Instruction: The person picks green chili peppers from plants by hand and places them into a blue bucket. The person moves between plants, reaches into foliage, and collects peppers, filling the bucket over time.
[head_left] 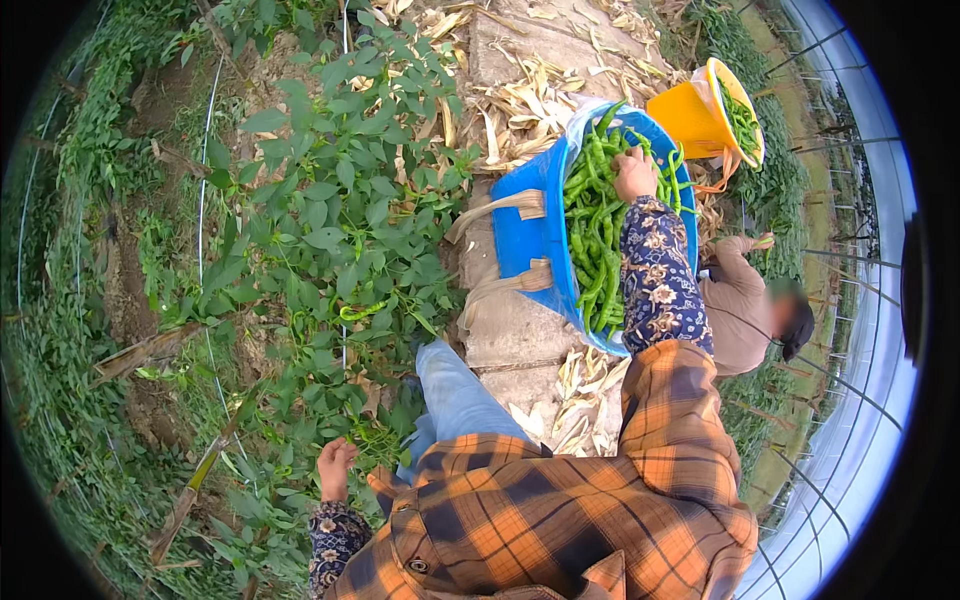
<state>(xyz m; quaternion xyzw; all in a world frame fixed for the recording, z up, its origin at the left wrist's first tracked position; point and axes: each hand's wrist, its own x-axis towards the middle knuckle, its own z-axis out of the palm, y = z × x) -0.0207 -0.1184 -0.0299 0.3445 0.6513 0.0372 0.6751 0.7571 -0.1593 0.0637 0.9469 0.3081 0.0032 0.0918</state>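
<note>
Navy floral cuff on the right arm leads to a bare right hand [635, 173], fingers bent down over a heap of long, slender green peppers [600, 225]. Tips are hidden from me among them, so I can't tell if they're clamped on one or just resting. Bare left hand [336, 466] is low on my feed, fingers bent, beside bushy green-leaved pepper plants [340, 200]. Too small for me to say whether those fingers are together or apart, or have anything between them.

Peppers fill a blue plastic tub [515, 235] with a clear plastic liner [576, 120] at the rim and tan fabric straps [520, 206] on its outer wall. Tub sits on a pale paved path [510, 335] littered with dry, straw-coloured leaves [535, 105]. Just beyond the tub I have a yellow plastic bucket [685, 118], more green peppers in it.

Wearer's side: orange-and-black plaid shirt [530, 505], light blue trouser leg [460, 390] between plants and path. One yellow-green pepper [362, 312] shows among the leaves. Co-worker in a beige top [735, 310] and dark cap is right of the tub. Outermost: pale blue film wall [870, 300] with dark curved ribs.
</note>
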